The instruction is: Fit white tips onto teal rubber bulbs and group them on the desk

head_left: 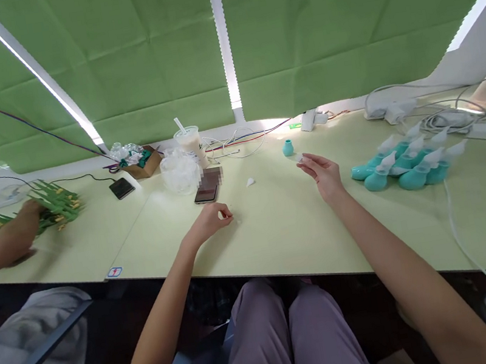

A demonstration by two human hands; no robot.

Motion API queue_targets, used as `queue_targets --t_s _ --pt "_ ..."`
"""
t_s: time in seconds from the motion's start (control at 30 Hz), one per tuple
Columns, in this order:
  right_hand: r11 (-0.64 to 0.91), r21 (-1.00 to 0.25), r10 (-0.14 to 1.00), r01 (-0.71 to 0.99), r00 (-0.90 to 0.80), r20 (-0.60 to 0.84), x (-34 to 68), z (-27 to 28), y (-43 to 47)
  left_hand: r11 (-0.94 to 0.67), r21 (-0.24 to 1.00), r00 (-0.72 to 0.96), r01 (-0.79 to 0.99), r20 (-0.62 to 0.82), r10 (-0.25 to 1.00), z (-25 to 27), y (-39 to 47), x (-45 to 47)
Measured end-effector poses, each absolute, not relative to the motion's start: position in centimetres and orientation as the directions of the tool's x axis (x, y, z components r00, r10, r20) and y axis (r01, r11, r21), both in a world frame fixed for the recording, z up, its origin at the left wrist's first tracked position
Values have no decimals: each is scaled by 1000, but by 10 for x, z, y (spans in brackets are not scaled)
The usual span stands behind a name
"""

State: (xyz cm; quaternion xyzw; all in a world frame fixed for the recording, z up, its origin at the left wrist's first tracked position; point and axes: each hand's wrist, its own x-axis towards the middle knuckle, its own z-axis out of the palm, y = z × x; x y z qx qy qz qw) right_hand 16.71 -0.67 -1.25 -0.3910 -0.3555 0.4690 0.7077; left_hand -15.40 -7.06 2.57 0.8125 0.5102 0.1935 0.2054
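My left hand [210,220] rests low over the table with its fingers curled into a pinch. Beside its fingertips is a tiny clear speck [238,220]; whether the fingers hold anything is too small to tell. My right hand [325,174], raised slightly, pinches a small whitish translucent piece [299,158] between thumb and fingers. Just behind that piece stands a teal rubber bulb [288,148] without a nozzle. A white cone-shaped tip [250,181] lies on the table between my hands. Right of my right hand, several teal bulbs with white nozzles [412,177] lie clustered together.
Behind my left hand are a phone [207,186], a clear plastic bag [180,172] and a drink cup [191,144]. A cardboard box [146,164] and a black device [121,188] sit farther left. A co-worker's hand [20,232] holds green stems [59,202]. Cables [449,115] lie at right.
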Motion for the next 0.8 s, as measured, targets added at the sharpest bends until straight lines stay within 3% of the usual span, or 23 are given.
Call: queue_targets --t_s 0.23,0.6,0.8 --pt "259 -879 903 -402 422 73 176 -13 -5 -421 433 396 797 151 906 15 -81 -145" --pt "229 -877 884 -422 468 5 182 -19 -2 -354 693 389 628 114 914 8 -101 -144" --pt "218 -873 877 -437 480 -22 184 -23 0 -447 618 360 647 269 893 -16 -114 -132"
